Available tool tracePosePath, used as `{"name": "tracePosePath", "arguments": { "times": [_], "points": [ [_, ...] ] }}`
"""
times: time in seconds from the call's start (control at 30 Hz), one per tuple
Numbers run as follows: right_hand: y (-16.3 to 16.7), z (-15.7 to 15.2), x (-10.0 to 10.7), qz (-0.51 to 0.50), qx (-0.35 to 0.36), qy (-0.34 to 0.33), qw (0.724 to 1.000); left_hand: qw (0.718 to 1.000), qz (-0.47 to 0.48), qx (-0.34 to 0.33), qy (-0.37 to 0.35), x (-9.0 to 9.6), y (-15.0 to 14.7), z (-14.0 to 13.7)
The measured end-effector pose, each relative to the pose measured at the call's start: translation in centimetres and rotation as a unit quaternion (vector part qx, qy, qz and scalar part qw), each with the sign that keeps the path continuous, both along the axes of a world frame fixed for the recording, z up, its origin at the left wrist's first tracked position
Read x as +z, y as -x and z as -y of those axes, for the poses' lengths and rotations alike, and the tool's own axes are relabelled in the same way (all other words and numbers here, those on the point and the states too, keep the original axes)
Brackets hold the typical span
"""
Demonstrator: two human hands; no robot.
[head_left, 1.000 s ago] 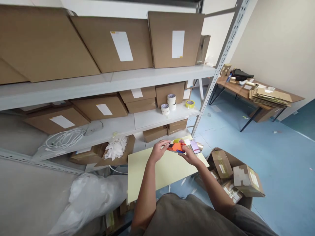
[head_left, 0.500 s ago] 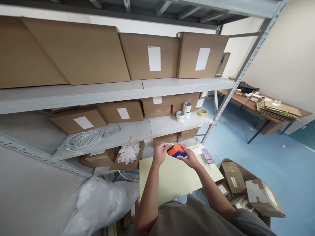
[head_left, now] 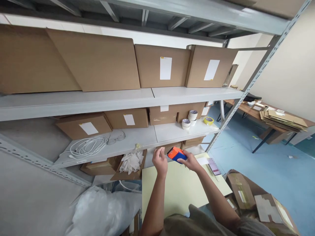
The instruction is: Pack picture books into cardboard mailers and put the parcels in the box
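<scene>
My right hand (head_left: 190, 161) is wrapped round an orange-and-blue handheld device (head_left: 177, 154), a small blocky tool with a dark end pointing left. Its exact kind is not clear. Just left of that dark end, my left hand (head_left: 160, 162) is raised with its fingers curled in towards the thumb, a small gap away from the device. Whatever the left fingers hold, if anything, cannot be made out. Both hands are above a pale yellow board (head_left: 172, 191). On the board's right side lie a white paper (head_left: 202, 161) and a purple printed item (head_left: 214, 166), partly blurred.
Ahead stands a grey metal shelf (head_left: 118, 100) with cardboard boxes (head_left: 162, 73), tape rolls (head_left: 186, 123), yellow tape (head_left: 208, 121) and a coiled white cable (head_left: 88, 147). Beside the board are a plastic bag (head_left: 98, 209) and a carton of boxes (head_left: 242, 190). A table (head_left: 292, 109) stands behind right.
My left hand has come away from the device, leaving it in my right hand alone. The view has tilted up slightly and shifted left.
</scene>
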State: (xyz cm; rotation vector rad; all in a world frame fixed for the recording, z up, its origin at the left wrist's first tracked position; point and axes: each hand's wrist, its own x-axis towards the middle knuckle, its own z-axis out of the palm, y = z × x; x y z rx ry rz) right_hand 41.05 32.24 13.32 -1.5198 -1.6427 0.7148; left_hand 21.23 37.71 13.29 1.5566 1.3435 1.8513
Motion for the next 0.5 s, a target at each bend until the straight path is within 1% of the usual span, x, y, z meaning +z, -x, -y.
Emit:
{"name": "tracePosePath", "arguments": {
  "times": [0.07, 0.13, 0.2, 0.27, 0.3, 0.37, 0.43, 0.5],
  "points": [
    [-0.7, -0.5, 0.0, 0.015, 0.008, -0.003, 1.000, 1.000, -0.007, -0.015, 0.018, 0.3, 0.0, -0.8],
    [-1.5, -1.0, -0.4, 0.019, 0.014, -0.007, 1.000, 0.997, -0.055, -0.044, -0.002, 1.2, 0.2, -1.8],
    [-2.2, -1.4, -1.3, 0.001, 0.009, -0.009, 1.000, 0.988, -0.120, -0.089, -0.033, 2.3, 0.5, -2.6],
    [-2.8, -1.9, -2.1, -0.024, -0.003, -0.016, 1.000, 0.978, -0.161, -0.124, -0.039, 3.0, 0.4, -3.1],
    [-3.0, -2.1, -2.5, -0.031, -0.010, -0.021, 0.999, 0.976, -0.171, -0.129, -0.030, 3.2, 0.1, -3.1],
    [-3.4, -2.8, -3.2, -0.030, -0.021, -0.032, 0.999, 0.976, -0.184, -0.113, -0.003, 2.8, -0.8, -2.8],
    [-3.8, -3.8, -3.7, -0.010, -0.028, -0.042, 0.999, 0.979, -0.186, -0.073, 0.038, 2.0, -1.7, -2.2],
    [-4.6, -5.3, -4.4, 0.018, -0.034, -0.052, 0.998, 0.982, -0.170, -0.023, 0.084, 1.1, -1.9, -1.7]
  ]
}}
